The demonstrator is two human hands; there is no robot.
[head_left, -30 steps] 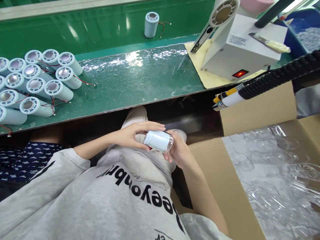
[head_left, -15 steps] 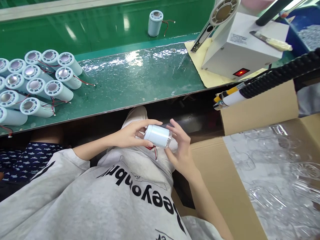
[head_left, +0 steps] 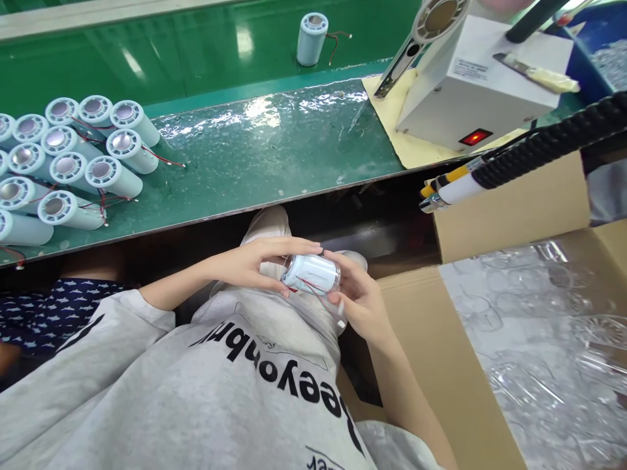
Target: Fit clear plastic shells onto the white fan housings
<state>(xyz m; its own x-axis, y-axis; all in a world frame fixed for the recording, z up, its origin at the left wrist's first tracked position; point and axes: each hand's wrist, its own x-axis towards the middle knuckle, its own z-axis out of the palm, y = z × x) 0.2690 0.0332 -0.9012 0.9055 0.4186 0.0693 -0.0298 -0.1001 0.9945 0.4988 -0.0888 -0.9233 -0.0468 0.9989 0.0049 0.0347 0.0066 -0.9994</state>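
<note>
Over my lap I hold a light blue cylinder lying on its side, with thin red and dark wires trailing across it. The fingers and thumb of my left hand grip its left end. My right hand closes around its right end, where a clear plastic rim shows. A small white connector hangs from the wires under my right fingers. What lies inside the cylinder is hidden.
On the green bench several similar cylinders stand at left; another cylinder stands farther back. A white machine with a lit red switch sits right, a black coiled hose below it. Beside me, a cardboard box holds clear plastic parts.
The cylinder has rolled in my hands, bringing its wires to the upper side. My right fingers, earlier spread beside its right end, have closed on it.
</note>
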